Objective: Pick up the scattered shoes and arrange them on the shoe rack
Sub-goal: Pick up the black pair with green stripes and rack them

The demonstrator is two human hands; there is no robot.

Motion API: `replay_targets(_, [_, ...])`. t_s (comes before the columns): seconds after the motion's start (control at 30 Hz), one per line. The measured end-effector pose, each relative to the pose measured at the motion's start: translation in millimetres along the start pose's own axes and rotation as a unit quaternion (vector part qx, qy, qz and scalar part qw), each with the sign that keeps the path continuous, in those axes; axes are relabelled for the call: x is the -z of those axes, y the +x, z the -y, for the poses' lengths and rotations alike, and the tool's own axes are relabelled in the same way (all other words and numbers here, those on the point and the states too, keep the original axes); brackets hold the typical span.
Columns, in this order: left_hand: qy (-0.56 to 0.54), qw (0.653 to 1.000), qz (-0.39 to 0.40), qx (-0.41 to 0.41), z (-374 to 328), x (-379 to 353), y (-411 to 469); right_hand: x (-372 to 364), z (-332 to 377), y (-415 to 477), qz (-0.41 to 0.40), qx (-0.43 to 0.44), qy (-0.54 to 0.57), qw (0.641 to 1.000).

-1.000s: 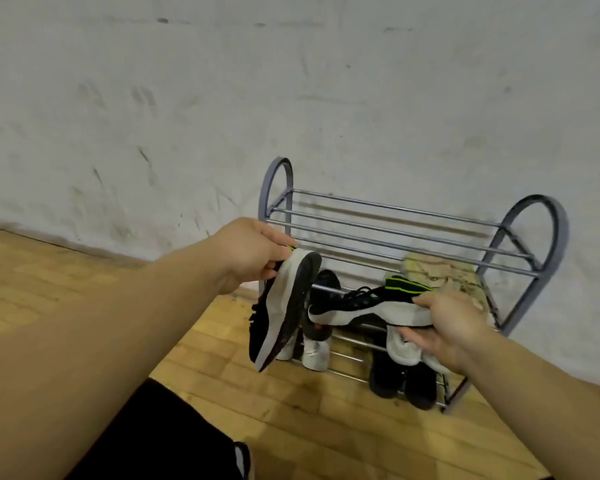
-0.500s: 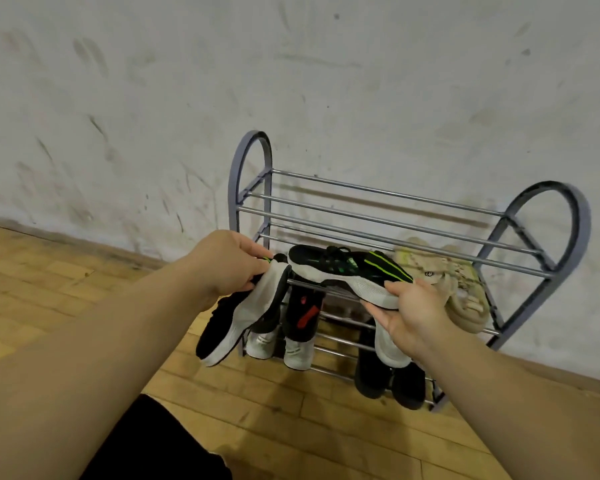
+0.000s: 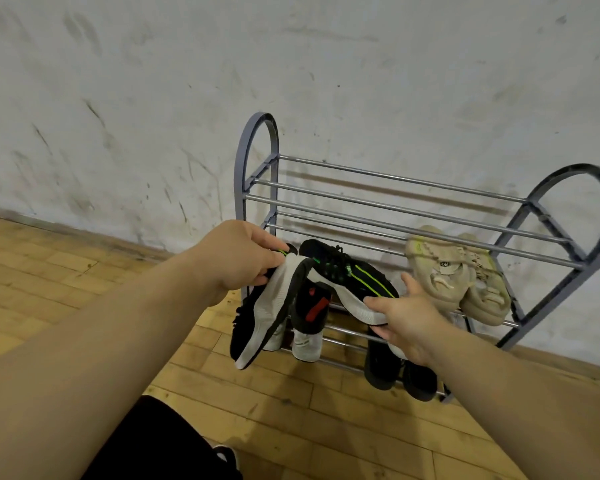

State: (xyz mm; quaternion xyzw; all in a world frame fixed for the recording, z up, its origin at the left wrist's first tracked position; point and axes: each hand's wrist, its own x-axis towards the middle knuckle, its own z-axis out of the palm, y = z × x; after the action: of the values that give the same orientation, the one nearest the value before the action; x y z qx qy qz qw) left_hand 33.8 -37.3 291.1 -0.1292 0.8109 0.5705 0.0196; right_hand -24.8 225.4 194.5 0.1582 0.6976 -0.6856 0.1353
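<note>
Now seat the resting sneaker [image 3: 347, 271] squarely on the shoe rack [image 3: 258, 118], right hand [image 3: 406, 317] fingers spread; left hand [image 3: 243, 261] grips the hanging sneaker [image 3: 267, 313].

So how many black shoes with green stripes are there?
2. The hanging shoe dangles from the left hand by the shoe rack's left end. The shelf shoe lies on the middle shelf, the right hand touching its near end. More may be hidden.
</note>
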Motion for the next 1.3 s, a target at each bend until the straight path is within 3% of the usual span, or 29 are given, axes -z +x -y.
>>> replay_targets(0.13, [0.011, 1.000, -0.003, -0.002, -0.9, -0.3, -4.0, -0.3, 3.3, -4.1, 0.050, -0.010, 0.022, 0.998])
replay_targets(0.53, [0.000, 1.000, -0.017, 0.001, 0.9, 15.7, -5.6, -40.4, 15.2, -4.0, 0.071, 0.044, 0.140, 0.987])
replay_targets(0.87, [-0.006, 0.999, -0.026, 0.029, 20.2, 39.0, 4.9, -139.9, 22.7, 40.4, -0.021, 0.060, 0.162, 0.985])
replay_targets(0.93, [-0.014, 0.999, -0.030, 0.041, 23.0, 42.6, 6.9, -155.0, 12.5, 49.6, -0.010, 0.054, 0.094, 0.994])
replay_targets(1.0, [-0.011, 0.999, -0.028, 0.045, 23.5, 44.5, 8.4, -155.4, 0.7, 48.4, 0.040, 0.080, -0.087, 0.992])
replay_targets(1.1, [-0.004, 0.999, -0.019, 0.038, 21.2, 44.7, 8.2, -135.3, 4.1, 38.0, 0.075, 0.156, -0.296, 0.939])
replay_targets(1.13, [-0.001, 0.999, -0.017, 0.034, 19.9, 43.7, 8.0, -126.8, 11.2, 36.7, 0.059, 0.171, -0.325, 0.928])
replay_targets(1.2, [0.007, 1.000, -0.013, 0.026, 17.6, 40.3, 6.3, -111.5, 32.7, 29.1, 0.039, 0.133, -0.284, 0.949])
replay_targets(1.3, [0.016, 1.000, -0.001, 0.017, 13.3, 31.4, 3.0, -89.7, 57.0, -3.5, 0.144, 0.045, -0.225, 0.963])
